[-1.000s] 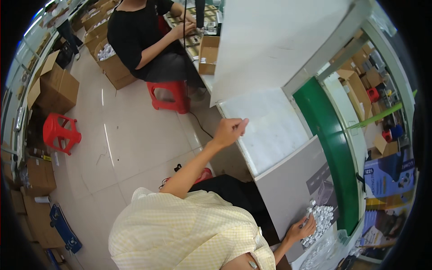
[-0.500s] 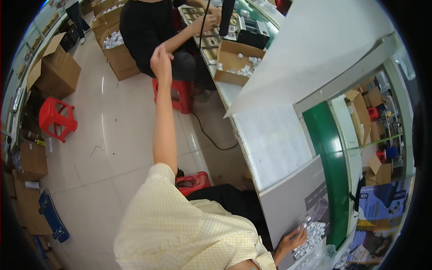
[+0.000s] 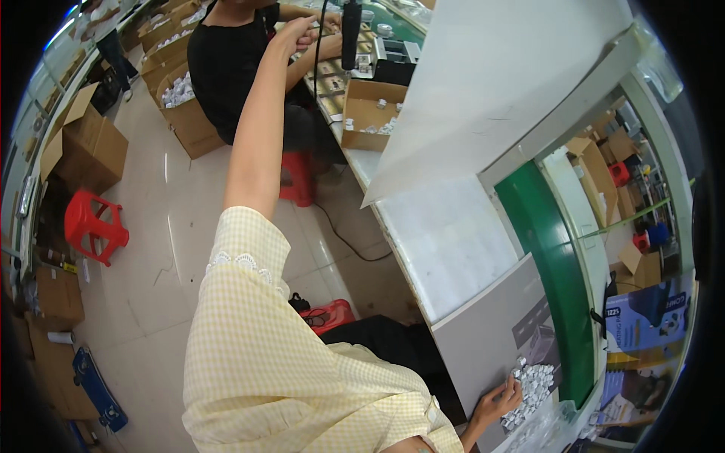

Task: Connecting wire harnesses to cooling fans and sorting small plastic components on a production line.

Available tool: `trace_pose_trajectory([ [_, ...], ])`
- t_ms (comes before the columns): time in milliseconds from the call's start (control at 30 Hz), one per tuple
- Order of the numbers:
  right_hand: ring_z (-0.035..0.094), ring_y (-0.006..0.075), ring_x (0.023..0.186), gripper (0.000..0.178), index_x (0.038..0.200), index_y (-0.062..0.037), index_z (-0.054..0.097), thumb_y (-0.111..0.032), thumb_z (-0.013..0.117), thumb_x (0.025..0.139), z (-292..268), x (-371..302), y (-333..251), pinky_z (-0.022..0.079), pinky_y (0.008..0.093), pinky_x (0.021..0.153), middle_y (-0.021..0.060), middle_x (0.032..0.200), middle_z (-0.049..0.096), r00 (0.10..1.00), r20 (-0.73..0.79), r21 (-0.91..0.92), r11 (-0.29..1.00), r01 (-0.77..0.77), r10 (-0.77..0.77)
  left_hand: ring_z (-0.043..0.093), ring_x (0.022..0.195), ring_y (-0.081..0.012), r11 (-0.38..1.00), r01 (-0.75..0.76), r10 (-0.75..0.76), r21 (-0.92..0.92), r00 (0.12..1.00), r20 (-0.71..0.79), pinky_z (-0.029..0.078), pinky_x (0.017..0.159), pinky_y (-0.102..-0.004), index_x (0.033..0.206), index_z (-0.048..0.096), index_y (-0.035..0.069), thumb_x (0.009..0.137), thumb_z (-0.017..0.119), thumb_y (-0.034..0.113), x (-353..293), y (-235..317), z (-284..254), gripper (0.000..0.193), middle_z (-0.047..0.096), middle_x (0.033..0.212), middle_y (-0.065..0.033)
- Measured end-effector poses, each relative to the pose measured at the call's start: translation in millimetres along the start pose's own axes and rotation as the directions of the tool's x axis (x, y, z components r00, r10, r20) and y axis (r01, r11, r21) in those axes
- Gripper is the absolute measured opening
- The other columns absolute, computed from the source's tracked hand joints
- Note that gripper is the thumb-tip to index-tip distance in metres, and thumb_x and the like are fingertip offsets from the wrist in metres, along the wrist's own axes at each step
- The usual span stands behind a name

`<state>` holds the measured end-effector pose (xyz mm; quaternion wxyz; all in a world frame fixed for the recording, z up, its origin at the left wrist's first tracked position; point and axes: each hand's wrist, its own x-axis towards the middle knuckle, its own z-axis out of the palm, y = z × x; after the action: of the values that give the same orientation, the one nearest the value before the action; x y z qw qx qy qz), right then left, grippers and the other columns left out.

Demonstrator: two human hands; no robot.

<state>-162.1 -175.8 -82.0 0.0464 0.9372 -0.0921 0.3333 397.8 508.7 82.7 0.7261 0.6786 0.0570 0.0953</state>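
Observation:
My left arm stretches far forward, and my left hand (image 3: 295, 36) is beside the co-worker's forearm. A finger points toward the far table, the others look partly bent, and I see nothing held. At the lower right, my right hand (image 3: 496, 403) rests at the near edge of a pile of small silver-white pieces (image 3: 534, 389). Its fingers are curled, with the tips against the pile; whatever lies between them is too small to make out. Under the pile is a grey printed board (image 3: 476, 343) on the white worktable (image 3: 445, 241).
A co-worker in black (image 3: 226, 72) sits at the far table, near an open carton (image 3: 362, 113) of white pieces. A white sheet (image 3: 483, 98) stands across the table. Beyond lies a green strip (image 3: 544, 226). Red stools (image 3: 94, 226) and cartons (image 3: 91, 147) stand on the floor.
My left hand has moved farther forward, from behind the co-worker's arm to near the co-worker's hands. My right hand stays at the pile. The whole view has shifted slightly.

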Motion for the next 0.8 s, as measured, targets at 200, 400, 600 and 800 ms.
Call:
trace_pose_trajectory([
  [200,0.054,0.0348,0.103,0.029,0.113,-0.0038,0.066,0.006,0.055,0.088,-3.2,0.8,-5.7,0.039,0.048,0.092,0.0165,0.109,0.058,0.999,0.006,0.013,0.999,-0.036,0.036,0.029,0.04,-0.0056,0.98,0.035,-0.043,-0.195,0.999,-0.034,0.018,0.036,-0.0228,0.092,0.054,0.007,0.101,0.047,0.037,3.5,-9.4,3.0,0.033,0.053,0.063,0.0008],
  [400,0.055,0.0358,0.1,0.03,0.116,-0.0034,0.066,0.005,0.057,0.088,-4.4,1.1,-7.5,0.042,0.0469,0.087,0.0176,0.107,0.06,1.0,-0.003,0.009,1.0,-0.017,0.017,0.029,0.039,-0.0069,0.956,-0.009,-0.015,-0.293,0.997,-0.078,0.019,0.035,-0.0232,0.103,0.051,0.006,0.101,0.047,0.034,1.3,-12.3,-5.8,0.029,0.059,0.068,-0.0034],
  [600,0.056,0.0346,0.099,0.031,0.116,-0.0035,0.066,0.005,0.057,0.088,-2.5,-0.1,-0.9,0.043,0.0461,0.085,0.0169,0.106,0.06,1.0,-0.012,-0.013,1.0,-0.005,0.005,0.033,0.038,-0.0082,0.913,-0.078,0.026,-0.4,0.991,-0.135,0.022,0.035,-0.0235,0.109,0.055,0.003,0.099,0.048,0.029,-12.3,-16.7,7.9,0.028,0.061,0.064,-0.006],
  [800,0.056,0.034,0.101,0.03,0.115,-0.0044,0.067,0.004,0.056,0.089,0.3,1.8,-2.7,0.042,0.0465,0.088,0.0155,0.106,0.06,1.0,0.0,-0.014,1.0,-0.027,0.027,0.042,0.042,-0.0083,0.678,-0.705,0.372,-0.205,0.571,-0.732,0.028,0.043,-0.0237,0.086,0.062,-0.001,0.098,0.049,0.024,-104.5,-70.5,42.1,0.031,0.048,0.05,-0.0024],
])
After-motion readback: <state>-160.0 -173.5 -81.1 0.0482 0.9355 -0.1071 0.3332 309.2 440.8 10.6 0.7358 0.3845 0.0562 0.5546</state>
